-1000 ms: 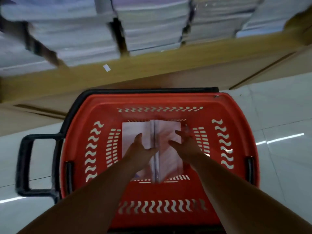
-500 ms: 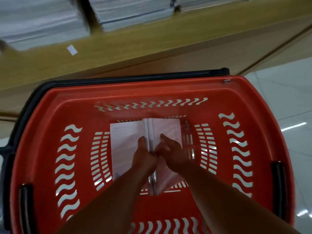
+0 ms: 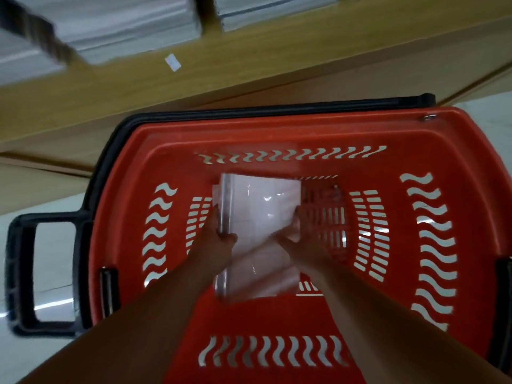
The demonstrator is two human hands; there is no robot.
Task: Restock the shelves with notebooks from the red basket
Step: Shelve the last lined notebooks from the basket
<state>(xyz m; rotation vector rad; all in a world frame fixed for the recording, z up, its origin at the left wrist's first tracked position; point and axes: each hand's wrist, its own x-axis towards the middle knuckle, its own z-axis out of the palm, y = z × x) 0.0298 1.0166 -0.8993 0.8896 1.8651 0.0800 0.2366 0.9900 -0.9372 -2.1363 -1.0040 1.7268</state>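
A red plastic basket (image 3: 277, 128) with wavy slots sits on the floor below me. Inside it I hold a pack of white notebooks (image 3: 263, 206) in clear shiny wrap, flat and raised off the basket bottom. My left hand (image 3: 219, 239) grips its left edge, thumb on top. My right hand (image 3: 299, 239) holds its right side with the fingers spread on the cover. Stacks of white notebooks (image 3: 119, 26) lie on the wooden shelf (image 3: 249, 59) above the basket.
The basket's black handle (image 3: 19, 273) sticks out to the left over the pale tiled floor (image 3: 52, 253). A small white label (image 3: 172, 62) is stuck on the shelf's front edge. A brown base panel (image 3: 318, 81) runs beneath the shelf.
The two packs stood apart in the basket earlier; now my hands have closed on one pack and lifted it flat. The view has swung, and the basket handle is back in sight.
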